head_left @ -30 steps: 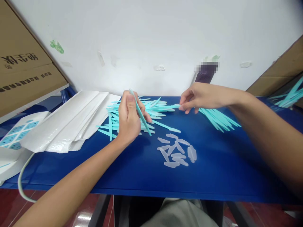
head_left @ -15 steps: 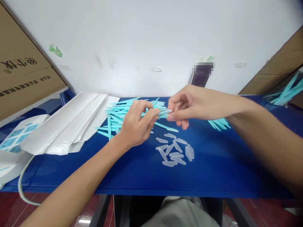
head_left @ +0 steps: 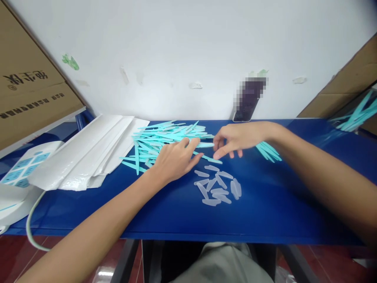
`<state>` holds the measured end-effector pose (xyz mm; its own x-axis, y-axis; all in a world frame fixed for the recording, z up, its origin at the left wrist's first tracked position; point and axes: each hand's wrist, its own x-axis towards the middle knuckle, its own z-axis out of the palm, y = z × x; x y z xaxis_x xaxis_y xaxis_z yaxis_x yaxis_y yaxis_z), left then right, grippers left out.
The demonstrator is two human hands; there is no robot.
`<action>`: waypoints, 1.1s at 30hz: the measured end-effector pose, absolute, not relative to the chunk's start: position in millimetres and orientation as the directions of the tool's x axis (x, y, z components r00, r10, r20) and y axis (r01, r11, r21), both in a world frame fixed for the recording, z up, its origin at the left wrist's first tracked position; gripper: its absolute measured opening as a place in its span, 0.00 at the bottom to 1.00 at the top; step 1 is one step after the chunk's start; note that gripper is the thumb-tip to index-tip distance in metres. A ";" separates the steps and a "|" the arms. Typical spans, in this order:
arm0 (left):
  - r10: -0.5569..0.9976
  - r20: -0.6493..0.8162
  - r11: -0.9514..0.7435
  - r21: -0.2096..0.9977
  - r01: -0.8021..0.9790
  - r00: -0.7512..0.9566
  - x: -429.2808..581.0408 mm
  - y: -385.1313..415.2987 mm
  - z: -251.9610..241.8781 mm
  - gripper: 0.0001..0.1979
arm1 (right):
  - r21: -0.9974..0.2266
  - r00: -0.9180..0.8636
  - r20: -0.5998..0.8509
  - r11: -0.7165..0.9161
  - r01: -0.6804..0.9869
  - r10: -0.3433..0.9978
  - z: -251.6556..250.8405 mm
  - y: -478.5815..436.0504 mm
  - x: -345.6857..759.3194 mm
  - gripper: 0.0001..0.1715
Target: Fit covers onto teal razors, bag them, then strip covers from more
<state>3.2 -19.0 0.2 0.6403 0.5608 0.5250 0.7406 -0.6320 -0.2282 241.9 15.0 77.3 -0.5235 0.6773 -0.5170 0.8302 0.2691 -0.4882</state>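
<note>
My left hand [head_left: 176, 159] lies over the right part of a pile of turquoise eyebrow razors [head_left: 147, 147], its thumb and forefinger apart. One razor [head_left: 206, 145] sticks out past the left fingertips, pointing at my right hand [head_left: 235, 140]. The right fingers are loosely bent, with a gap between thumb and forefinger, close to that razor's tip; whether they touch it I cannot make out. Another razor [head_left: 212, 160] lies just below. Several translucent blade covers [head_left: 219, 192] are scattered on the blue table nearer to me. A smaller group of razors [head_left: 268, 152] is partly hidden behind my right wrist.
White plastic bags [head_left: 85, 157] lie left of the pile, beside a white power strip [head_left: 26, 169] with a cable. A phone [head_left: 249, 100] leans against the wall. Cardboard boxes [head_left: 32, 78] flank the table [head_left: 176, 220]; more razors [head_left: 357, 114] sit at far right.
Both hands held a razor between them; now their fingers have parted and it lies lower, by the pile. My right hand has moved slightly right and down, and my left hand has flattened.
</note>
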 end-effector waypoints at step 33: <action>0.752 0.119 -0.306 0.934 0.183 0.648 3.4 -26.4 30.6 0.14 | -0.106 -0.731 0.472 0.855 0.507 0.492 105.5 -26.6 224.9 0.09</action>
<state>3.4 -26.4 30.6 0.6480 0.7522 0.1192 0.1828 -0.3056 0.9345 224.9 -26.6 105.5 -0.7313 0.4923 0.4721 0.5074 0.8552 -0.1057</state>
